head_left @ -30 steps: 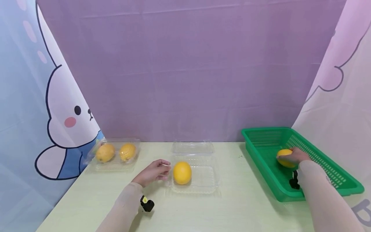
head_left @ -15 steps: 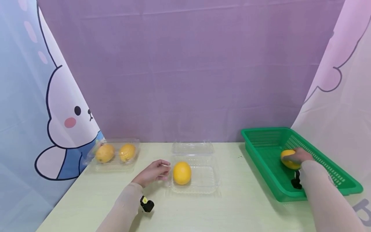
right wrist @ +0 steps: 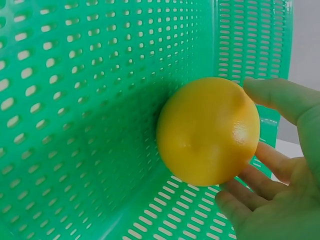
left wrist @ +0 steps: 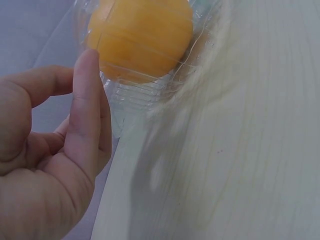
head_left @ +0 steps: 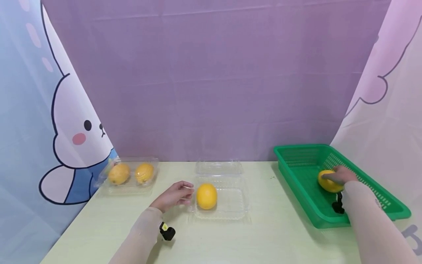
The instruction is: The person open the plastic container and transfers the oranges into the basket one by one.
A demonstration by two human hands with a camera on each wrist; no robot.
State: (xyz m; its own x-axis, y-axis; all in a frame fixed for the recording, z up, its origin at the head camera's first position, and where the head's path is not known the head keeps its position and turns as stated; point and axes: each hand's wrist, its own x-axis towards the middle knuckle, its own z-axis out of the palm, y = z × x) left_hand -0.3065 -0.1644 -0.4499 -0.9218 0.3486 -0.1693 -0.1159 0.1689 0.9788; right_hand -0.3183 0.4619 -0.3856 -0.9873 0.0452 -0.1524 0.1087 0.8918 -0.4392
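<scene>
In the head view, a yellow lemon [head_left: 206,196] sits in the left part of a clear plastic clamshell box [head_left: 230,205], its lid [head_left: 219,168] folded back. My left hand [head_left: 174,197] is beside the box's left edge, fingers loosely bent and holding nothing. In the left wrist view its fingertips are close to the box wall [left wrist: 142,95]; whether they touch it I cannot tell. Inside a green basket [head_left: 298,198] at the right, my right hand [head_left: 344,176] holds another lemon [right wrist: 205,135], thumb on one side and fingers on the other.
At the back left stands another clear box [head_left: 132,190] with two lemons [head_left: 144,173] in it. The basket's raised rim [head_left: 300,207] surrounds my right hand. A purple curtain [head_left: 211,80] hangs behind the table [head_left: 263,238], with printed cloths at both sides.
My right hand and the lemon it holds have shifted slightly to the right inside the basket. My left hand and the lemon in the middle box have stayed in place.
</scene>
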